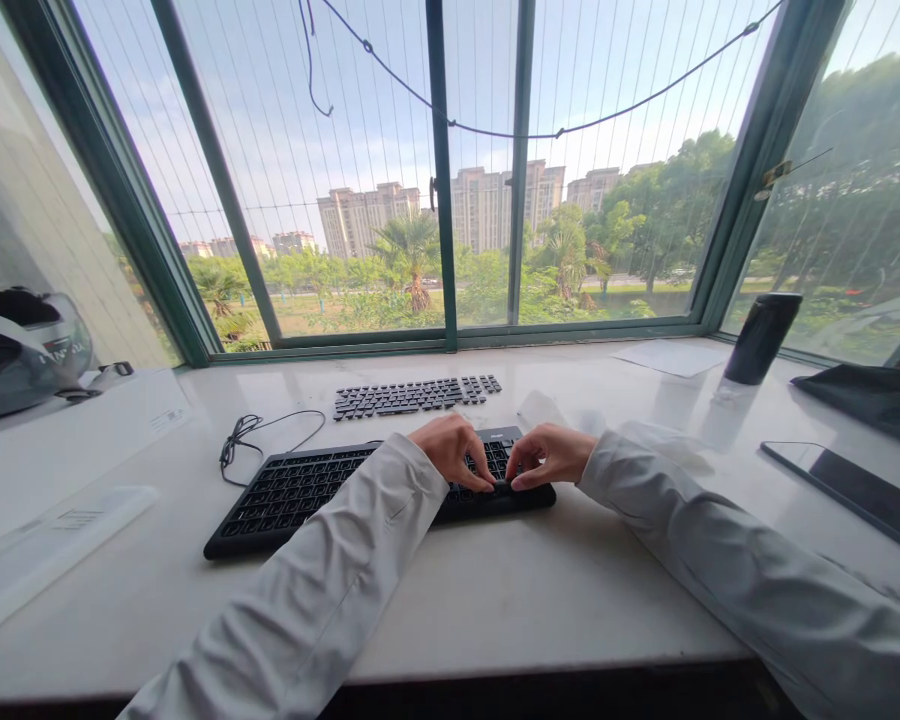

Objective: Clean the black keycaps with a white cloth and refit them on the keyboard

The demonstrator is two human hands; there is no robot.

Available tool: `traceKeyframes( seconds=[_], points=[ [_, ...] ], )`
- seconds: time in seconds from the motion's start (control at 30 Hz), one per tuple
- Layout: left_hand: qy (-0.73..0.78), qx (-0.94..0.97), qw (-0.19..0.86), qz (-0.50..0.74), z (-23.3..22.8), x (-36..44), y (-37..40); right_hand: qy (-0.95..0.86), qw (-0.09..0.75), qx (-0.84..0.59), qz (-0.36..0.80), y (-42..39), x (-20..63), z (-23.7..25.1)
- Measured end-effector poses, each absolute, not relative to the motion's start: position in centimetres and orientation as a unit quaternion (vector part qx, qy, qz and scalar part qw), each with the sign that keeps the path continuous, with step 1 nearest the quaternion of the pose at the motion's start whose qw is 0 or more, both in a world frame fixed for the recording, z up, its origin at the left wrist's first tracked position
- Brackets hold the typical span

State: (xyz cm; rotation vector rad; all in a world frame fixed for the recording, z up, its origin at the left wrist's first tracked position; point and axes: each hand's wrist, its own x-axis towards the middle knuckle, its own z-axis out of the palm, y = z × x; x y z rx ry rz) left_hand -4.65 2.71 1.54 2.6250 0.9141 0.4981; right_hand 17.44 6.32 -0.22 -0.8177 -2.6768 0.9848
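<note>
We pinch one key at the right end of the black keyboard (307, 490) with both hands, left hand (450, 450), right hand (551, 455), fingers narrow, so pull gently, loose keycaps (416, 396) lying beyond.

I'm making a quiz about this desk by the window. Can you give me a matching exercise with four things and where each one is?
Things:
1. keyboard
2. loose keys
3. black cup
4. helmet

Places:
A. far left, on the white box
B. under both hands, at its right end
C. far right, near the window corner
D. laid out in rows between the keyboard and the window

Pairs: 1-B, 2-D, 3-C, 4-A. The left hand and the right hand both rest fingertips on the keyboard.
</note>
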Motion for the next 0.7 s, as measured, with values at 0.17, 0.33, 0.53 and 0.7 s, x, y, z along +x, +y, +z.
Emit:
traceKeyframes(
  seconds=[0.17, 0.33, 0.53, 0.7],
  points=[
    [0.307, 0.931, 0.124, 0.150, 1.46, -4.50, 2.87, -0.891, 0.089, -0.284, 0.344, 6.45, 17.37, -0.47],
    [0.311, 0.935, 0.103, 0.134, 1.70, -4.36, 2.66, -0.890, 0.099, -0.297, 0.332, 6.44, 17.32, -0.75],
    [0.341, 0.924, 0.132, 0.114, 2.03, -4.27, 2.13, -0.891, 0.101, -0.296, 0.330, 6.34, 17.25, -0.82],
    [0.418, 0.878, 0.186, 0.141, 1.74, -3.78, 1.98, -0.894, 0.108, -0.283, 0.331, 6.41, 17.35, -0.78]
  ],
)
